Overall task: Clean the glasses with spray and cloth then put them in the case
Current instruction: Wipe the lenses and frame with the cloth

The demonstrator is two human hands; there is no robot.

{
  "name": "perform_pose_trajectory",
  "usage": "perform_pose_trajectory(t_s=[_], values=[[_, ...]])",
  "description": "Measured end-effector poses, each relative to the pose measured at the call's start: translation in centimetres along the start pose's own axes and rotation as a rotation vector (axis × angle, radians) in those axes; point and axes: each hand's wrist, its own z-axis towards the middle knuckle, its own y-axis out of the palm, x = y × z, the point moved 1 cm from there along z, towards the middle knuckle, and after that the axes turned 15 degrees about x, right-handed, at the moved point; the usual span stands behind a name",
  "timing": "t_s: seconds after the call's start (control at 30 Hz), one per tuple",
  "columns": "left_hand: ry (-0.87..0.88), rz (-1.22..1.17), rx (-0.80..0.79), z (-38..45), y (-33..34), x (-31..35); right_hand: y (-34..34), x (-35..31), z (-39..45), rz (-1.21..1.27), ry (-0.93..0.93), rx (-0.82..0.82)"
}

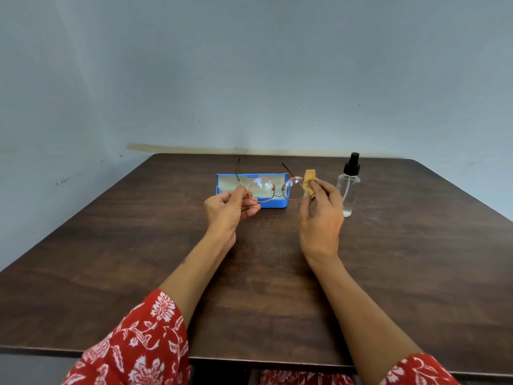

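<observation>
My left hand (231,208) pinches the left rim of round, thin-framed glasses (262,189), held up over the table with both temples pointing away from me. My right hand (322,215) grips a small tan cloth (310,182) pressed against the right lens. Behind the glasses lies an open blue case (226,182) with a pale lining, partly hidden by the lenses and my left hand. A clear spray bottle (349,187) with a black nozzle stands upright just right of my right hand.
A dark wooden table (138,259) stretches from my lap to a pale blue wall (249,79). The case and bottle stand near its far edge. Red floral sleeves cover my forearms at the near edge.
</observation>
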Motion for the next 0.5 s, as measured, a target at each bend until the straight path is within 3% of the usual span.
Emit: perform_pose_trajectory(t_s=[0.23, 0.4, 0.5], values=[[0.0, -0.01, 0.001, 0.0, 0.0, -0.1, 0.5, -1.3, -1.4, 0.002, -0.289, -0.161], [0.004, 0.004, -0.002, -0.1, 0.1, -0.1, 0.0, -0.3, -0.4, -0.011, -0.037, -0.045], [0.005, 0.008, -0.005, -0.1, 0.1, -0.1, -0.3, -0.1, -0.1, -0.028, -0.012, -0.017]])
